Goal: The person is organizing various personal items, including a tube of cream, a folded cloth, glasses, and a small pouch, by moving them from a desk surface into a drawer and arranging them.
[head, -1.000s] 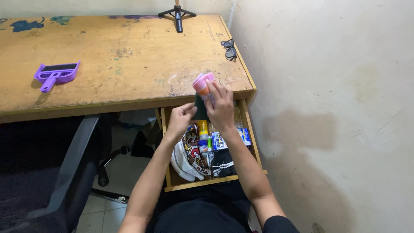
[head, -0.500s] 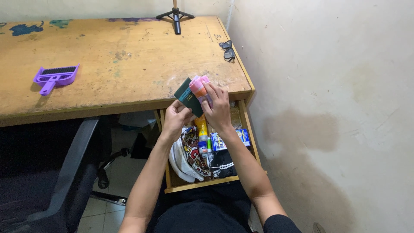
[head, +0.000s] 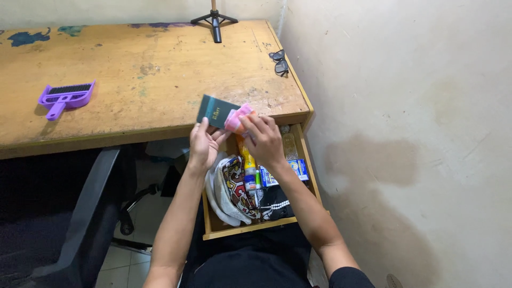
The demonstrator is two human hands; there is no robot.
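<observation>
Box [head: 215,111], dark green, gripped by left hand [head: 203,146], long axis slanting toward right hand's [head: 262,140] pink bottle [head: 236,118].

Soft, even light fills the scene, bright enough to read colours everywhere, with no hard glare. The tabletop [head: 133,69] is evenly lit and shows only a faint sheen toward twelve o'clock. The purple brush [head: 64,96] throws a short, soft shadow toward seven o'clock, and the tripod [head: 214,21] leaves a small dim one at its feet, so the light seems to fall from above and slightly from the far side. The space under the tabletop at eight o'clock is dark and loses detail. The plaster wall [head: 405,106] is pale, bright and mottled. Focus is fairly sharp overall; the hands [head: 264,138] look slightly soft. Straight edges bow a little toward the frame's borders.
</observation>
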